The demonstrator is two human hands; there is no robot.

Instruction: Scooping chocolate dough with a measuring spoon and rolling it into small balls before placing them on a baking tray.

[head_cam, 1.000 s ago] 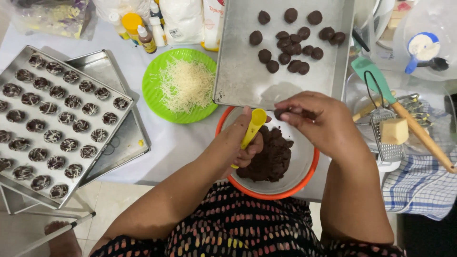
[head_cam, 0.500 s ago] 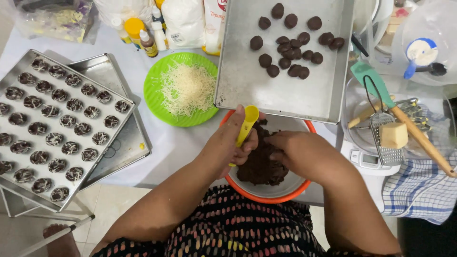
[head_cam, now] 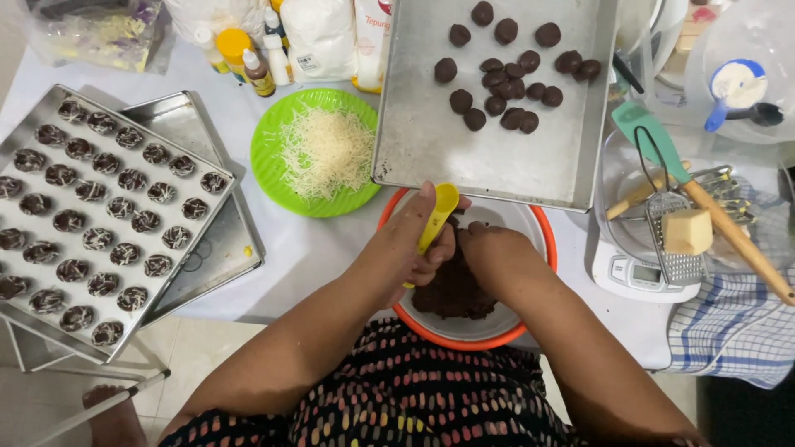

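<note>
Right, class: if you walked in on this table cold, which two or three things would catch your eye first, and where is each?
At the centre, the left hand holds a yellow spoon over dark dough in an orange-rimmed bowl, the right hand pressed into it. Behind it, a metal tray carries dark dough balls. On the left sit a green plate of grated cheese and a tray of topped pieces.

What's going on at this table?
A person is working dark dough in an orange bowl. The left hand holds a yellow spoon, and the right hand presses into the dough. Above the bowl, a steel tray carries a cluster of rolled dark balls. To the left sit a green plate of shredded cheese and a tray of filled cups.
</note>
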